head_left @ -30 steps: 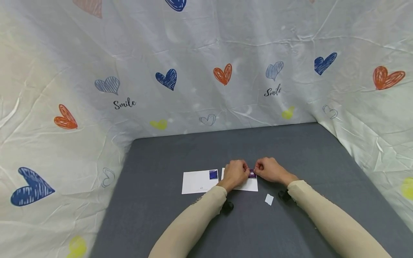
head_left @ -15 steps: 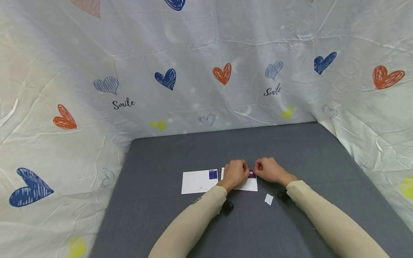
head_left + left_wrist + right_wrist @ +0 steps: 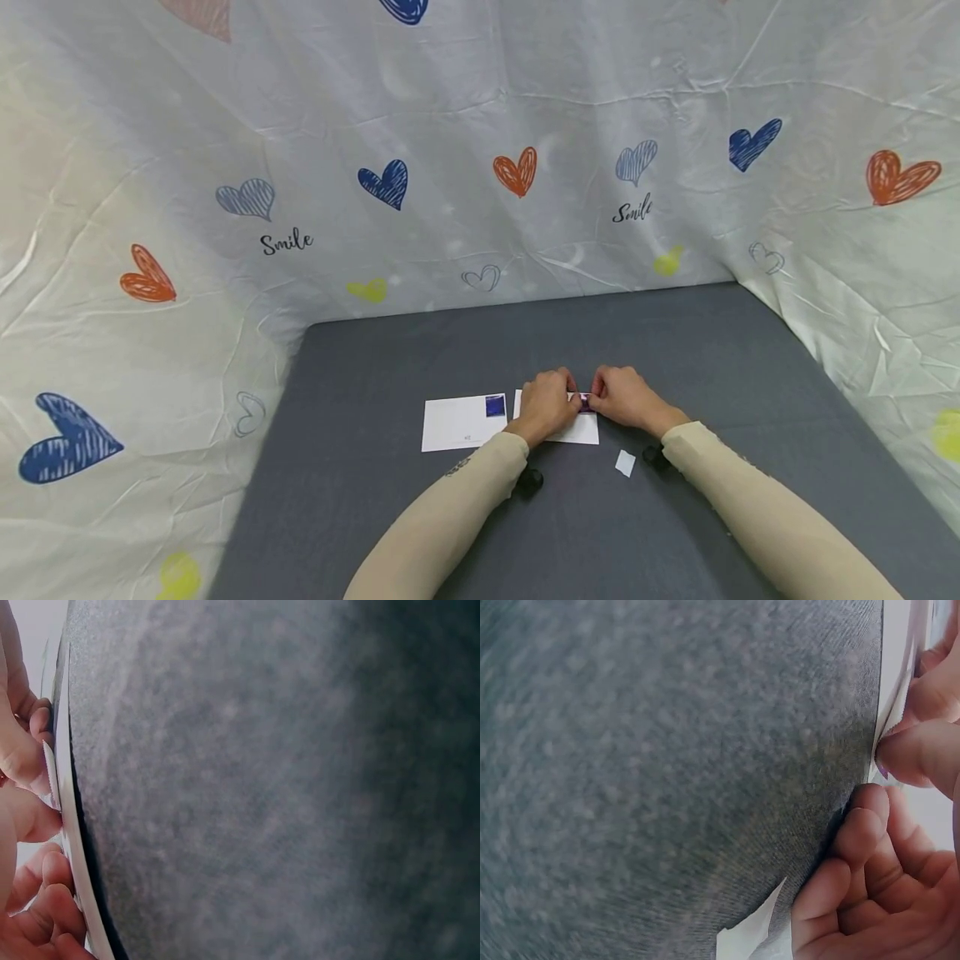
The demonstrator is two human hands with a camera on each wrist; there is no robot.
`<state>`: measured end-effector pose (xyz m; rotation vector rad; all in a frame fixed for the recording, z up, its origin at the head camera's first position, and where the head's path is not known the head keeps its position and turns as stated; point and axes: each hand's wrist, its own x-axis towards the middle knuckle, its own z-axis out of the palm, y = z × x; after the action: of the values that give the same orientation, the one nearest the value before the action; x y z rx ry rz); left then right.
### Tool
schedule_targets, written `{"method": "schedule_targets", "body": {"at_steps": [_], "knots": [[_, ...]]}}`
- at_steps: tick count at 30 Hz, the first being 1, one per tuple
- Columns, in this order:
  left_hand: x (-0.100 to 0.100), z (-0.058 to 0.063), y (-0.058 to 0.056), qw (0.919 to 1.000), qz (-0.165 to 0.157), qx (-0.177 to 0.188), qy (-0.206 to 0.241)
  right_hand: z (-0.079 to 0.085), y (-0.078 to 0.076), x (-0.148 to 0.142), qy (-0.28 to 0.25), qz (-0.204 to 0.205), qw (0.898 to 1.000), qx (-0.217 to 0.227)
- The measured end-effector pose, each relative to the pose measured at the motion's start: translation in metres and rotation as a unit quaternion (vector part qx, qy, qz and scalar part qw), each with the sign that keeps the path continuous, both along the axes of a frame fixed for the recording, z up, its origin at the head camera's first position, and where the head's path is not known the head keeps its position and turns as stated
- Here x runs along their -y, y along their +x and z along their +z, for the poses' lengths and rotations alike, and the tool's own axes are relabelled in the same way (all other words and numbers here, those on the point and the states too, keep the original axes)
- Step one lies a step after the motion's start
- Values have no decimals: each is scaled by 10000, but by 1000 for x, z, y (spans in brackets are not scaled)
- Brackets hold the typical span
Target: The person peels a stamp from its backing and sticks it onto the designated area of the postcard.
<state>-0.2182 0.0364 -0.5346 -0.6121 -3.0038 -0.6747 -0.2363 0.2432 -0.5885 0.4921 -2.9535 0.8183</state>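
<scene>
A small purple stamp [image 3: 586, 403] lies at the upper right corner of a white envelope [image 3: 581, 432]. My left hand [image 3: 546, 404] reaches across this envelope and pinches the stamp's left side, hiding much of the paper. From the right, my right hand [image 3: 630, 398] pinches the other side between thumb and finger. Up close in the right wrist view, the stamp's toothed edge [image 3: 897, 712] tilts up from the white paper, with my right thumb [image 3: 915, 754] on its corner. Another white envelope [image 3: 453, 425] with a dark blue stamp [image 3: 495, 406] lies to the left.
A small white paper scrap [image 3: 626, 463] lies on the grey table [image 3: 420, 517], just in front of the right wrist. Behind the table hangs a pale curtain [image 3: 442, 225] printed with hearts.
My right hand has edged slightly left, and the fingertips of both hands are closer together, covering more of the purple stamp. Both envelopes stay in place.
</scene>
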Motion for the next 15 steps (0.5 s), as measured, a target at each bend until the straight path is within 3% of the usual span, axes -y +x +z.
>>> {"method": "schedule_targets", "body": {"at_steps": [7, 11, 15], "knots": [[4, -3, -1, 9998, -205, 72, -5, -4, 0, 0, 33, 274, 9990, -353], [8, 0, -1, 9990, -432, 120, -61, 18, 14, 6, 94, 493, 9972, -559], [11, 5, 1, 9979, -606, 207, -25, 50, 32, 16, 158, 550, 9977, -356]]}}
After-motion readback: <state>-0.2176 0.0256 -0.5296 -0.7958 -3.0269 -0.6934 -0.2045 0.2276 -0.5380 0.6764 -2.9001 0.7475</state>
